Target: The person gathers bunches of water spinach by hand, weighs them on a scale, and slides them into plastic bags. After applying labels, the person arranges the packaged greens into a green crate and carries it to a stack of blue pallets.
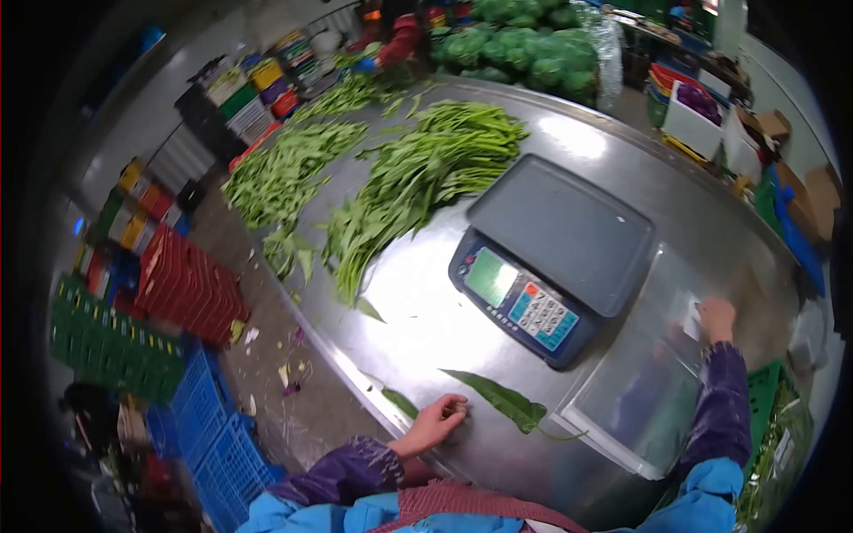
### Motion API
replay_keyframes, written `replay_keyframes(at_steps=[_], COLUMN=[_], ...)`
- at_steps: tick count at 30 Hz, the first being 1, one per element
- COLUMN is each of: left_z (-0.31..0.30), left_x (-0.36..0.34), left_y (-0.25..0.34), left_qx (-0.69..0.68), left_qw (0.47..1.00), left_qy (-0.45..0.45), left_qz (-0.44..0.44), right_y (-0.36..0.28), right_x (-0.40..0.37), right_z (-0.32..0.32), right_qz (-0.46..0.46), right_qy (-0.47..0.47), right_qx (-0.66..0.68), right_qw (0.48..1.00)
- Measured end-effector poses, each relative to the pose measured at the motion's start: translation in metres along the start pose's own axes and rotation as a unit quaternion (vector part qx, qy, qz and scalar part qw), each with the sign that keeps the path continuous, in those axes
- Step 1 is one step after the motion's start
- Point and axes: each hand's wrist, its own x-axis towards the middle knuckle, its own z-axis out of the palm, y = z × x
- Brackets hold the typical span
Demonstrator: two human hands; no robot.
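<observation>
Steel takes most of the head view: a wide, shiny stainless-steel table (426,329) runs from six o'clock up toward one o'clock.

The left hand (435,423) rests near the close edge of the table, at seven o'clock from the scale. Its fingers are curled with the tips down on the steel, at the pointed end of a long single green leaf (499,401). I cannot tell if it pinches the leaf or only presses beside it. The leaf lies flat and alone, well apart from the heaps. In my judgement it is kept aside as a stray one.

The right hand (716,318) reaches out at four o'clock from the scale, its back to the camera. The fingers are on a small white slip (694,322) at the far corner of a flat pile of clear plastic film (635,391). The grip is hidden, so I cannot tell if it holds anything. The film lies just beside the scale, probably so that it is within easy reach.

A dark grey electronic scale (551,258) stands in the middle. Its green display and coloured keys are turned toward the person, surely for easy reading.

Heaps of long green leafy stalks (418,178) lie at eleven o'clock from the scale, the stalks roughly aligned. At twelve o'clock another person's red sleeve (395,40) is at the far end of the table. Stacked red plastic crates (191,284) stand on the floor at nine o'clock.
</observation>
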Motion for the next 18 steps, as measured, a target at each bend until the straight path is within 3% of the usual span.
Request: replay_keyframes(at_steps=[2,4,5,9,10,11,13,16,18], left_z=[-0.015,-0.043,-0.063,-0.164,-0.191,-0.214,-0.255,-0.297,-0.306], left_x=[0.007,0.024,0.036,0.093,0.105,0.113,0.134,0.154,0.151], left_y=[-0.010,-0.019,-0.023,-0.041,-0.043,-0.037,-0.050,-0.064,-0.050], left_qx=[0.016,0.151,0.164,0.252,0.235,0.183,0.079,-0.004,-0.099], left_qw=[0.999,0.978,0.974,0.866,0.861,0.867,0.879,0.921,0.945], left_qy=[0.024,0.117,0.147,0.392,0.424,0.450,0.471,0.389,0.311], left_qz=[0.025,0.079,0.056,0.183,0.156,0.108,-0.007,-0.021,-0.037], right_y=[0.010,-0.004,-0.015,-0.079,-0.097,-0.115,-0.167,-0.274,-0.353], right_x=[0.003,-0.011,-0.021,-0.071,-0.084,-0.095,-0.108,-0.109,-0.107], right_z=[0.000,-0.037,-0.063,-0.146,-0.163,-0.185,-0.223,-0.260,-0.248], right_qz=[-0.007,-0.050,-0.081,-0.093,-0.102,-0.125,-0.140,-0.093,-0.160], right_qy=[0.049,0.087,0.128,0.066,0.055,-0.021,-0.154,-0.305,-0.299], right_qx=[0.009,-0.011,-0.032,-0.043,-0.052,-0.016,0.085,0.283,0.441], right_qw=[0.999,0.995,0.988,0.993,0.992,0.992,0.974,0.905,0.831])
